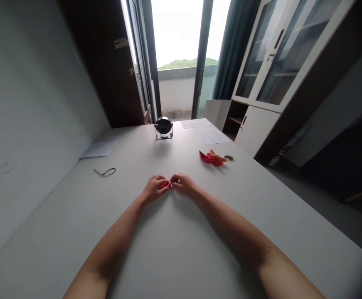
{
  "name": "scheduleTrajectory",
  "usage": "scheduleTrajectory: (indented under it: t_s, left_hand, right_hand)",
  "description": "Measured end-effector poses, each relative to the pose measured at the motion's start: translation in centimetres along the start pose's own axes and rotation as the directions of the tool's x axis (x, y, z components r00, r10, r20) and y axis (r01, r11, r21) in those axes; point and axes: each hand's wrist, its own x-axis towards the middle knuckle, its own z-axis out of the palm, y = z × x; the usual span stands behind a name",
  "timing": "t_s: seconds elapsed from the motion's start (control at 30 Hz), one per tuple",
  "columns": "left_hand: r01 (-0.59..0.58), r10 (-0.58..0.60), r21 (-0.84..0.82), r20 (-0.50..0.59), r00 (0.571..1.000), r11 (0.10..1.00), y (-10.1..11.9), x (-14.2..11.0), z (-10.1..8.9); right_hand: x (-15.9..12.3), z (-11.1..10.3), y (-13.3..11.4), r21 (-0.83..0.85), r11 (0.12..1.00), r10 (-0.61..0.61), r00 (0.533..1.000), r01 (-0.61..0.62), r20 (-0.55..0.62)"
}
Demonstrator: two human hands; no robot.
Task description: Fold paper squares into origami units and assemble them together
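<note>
A small piece of folded red paper [164,185] lies between my hands at the middle of the white table [171,241]. My left hand [154,187] is closed on it, thumb along the near side and fingers across the far side. At the paper's right tip, my right hand [182,183] pinches with thumb and forefinger. Fingers cover much of the paper, so its full shape is hidden. Beyond my right hand sits a cluster of red and orange folded paper pieces [211,158].
Beside the folded pieces lies a roll of tape [230,158]. A looped cable tie [105,172] rests at left, near white papers [100,147] by the wall. A round black device on a stand [163,128] and more sheets [210,134] occupy the far end.
</note>
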Motion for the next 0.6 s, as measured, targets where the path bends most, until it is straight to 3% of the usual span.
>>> scheduleTrajectory:
  t_s: [0.6]
  left_hand:
    - [-0.033, 0.032, 0.033, 0.031, 0.999, 0.999, 0.13, -0.14, -0.15]
  right_hand:
    - [-0.01, -0.08, -0.22, -0.008, 1.0, 0.0, 1.0, 0.0, -0.005]
